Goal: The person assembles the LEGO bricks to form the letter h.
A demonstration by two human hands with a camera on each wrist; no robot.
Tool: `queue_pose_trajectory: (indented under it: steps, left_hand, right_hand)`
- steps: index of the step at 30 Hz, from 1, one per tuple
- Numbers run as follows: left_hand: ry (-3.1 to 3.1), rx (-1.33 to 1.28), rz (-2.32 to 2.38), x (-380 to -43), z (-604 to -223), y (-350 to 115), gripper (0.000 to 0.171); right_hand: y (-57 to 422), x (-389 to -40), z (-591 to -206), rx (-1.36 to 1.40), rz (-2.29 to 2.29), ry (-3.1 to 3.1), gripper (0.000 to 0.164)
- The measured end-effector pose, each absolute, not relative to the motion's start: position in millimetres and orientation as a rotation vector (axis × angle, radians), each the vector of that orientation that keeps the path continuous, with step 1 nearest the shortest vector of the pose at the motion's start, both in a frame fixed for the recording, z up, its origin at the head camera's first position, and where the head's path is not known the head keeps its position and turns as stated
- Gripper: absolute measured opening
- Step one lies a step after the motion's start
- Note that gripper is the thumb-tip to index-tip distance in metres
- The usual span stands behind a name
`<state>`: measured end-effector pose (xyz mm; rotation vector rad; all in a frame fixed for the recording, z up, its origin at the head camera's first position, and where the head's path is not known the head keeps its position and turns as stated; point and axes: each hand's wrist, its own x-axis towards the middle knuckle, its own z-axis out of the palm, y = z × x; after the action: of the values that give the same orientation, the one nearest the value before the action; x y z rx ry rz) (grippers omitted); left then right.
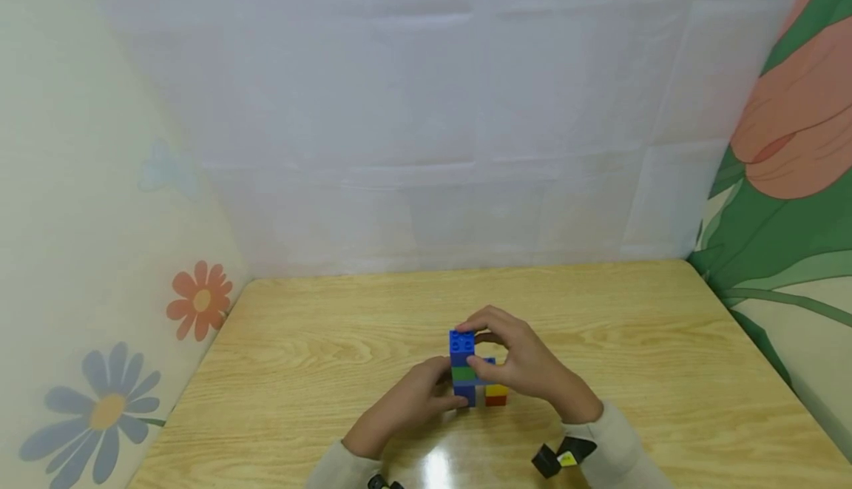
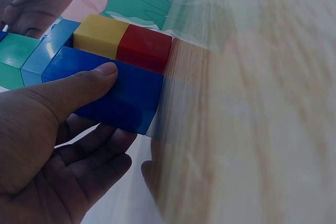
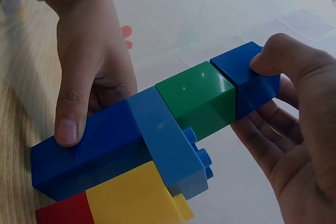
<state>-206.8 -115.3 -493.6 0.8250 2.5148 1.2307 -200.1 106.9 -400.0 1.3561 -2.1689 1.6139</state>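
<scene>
A small tower of toy building bricks stands on the table, with both hands on it. My left hand [image 1: 416, 394] grips the dark blue base [image 2: 105, 90], its thumb on the near face and fingers behind. Across the base lies a light blue brick [image 3: 170, 140], with a green brick [image 3: 197, 98] above it. At the top, my right hand [image 1: 526, 356] pinches a dark blue brick [image 3: 247, 74] between thumb and fingers; a thin dark line separates it from the green one. Beside the base, a yellow brick [image 3: 131, 195] sits over a red brick [image 3: 65, 211].
The wood-grain table [image 1: 319, 326] extends around the bricks. A white sheet [image 1: 433, 119] hangs behind it. Flower-patterned panels stand on the left [image 1: 73, 252] and right [image 1: 792, 237]. Dark wrist straps [image 1: 566, 456] show at the sleeves.
</scene>
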Motion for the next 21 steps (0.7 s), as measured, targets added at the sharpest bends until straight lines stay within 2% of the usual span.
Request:
queue_pose_trajectory:
  steps: [21]
  left_hand:
    - [2.543, 0.803, 1.18, -204.5, -489.6, -114.5, 0.046]
  right_hand:
    - [107.9, -201.0, -403.2, 1.344, 1.581, -2.159, 0.035]
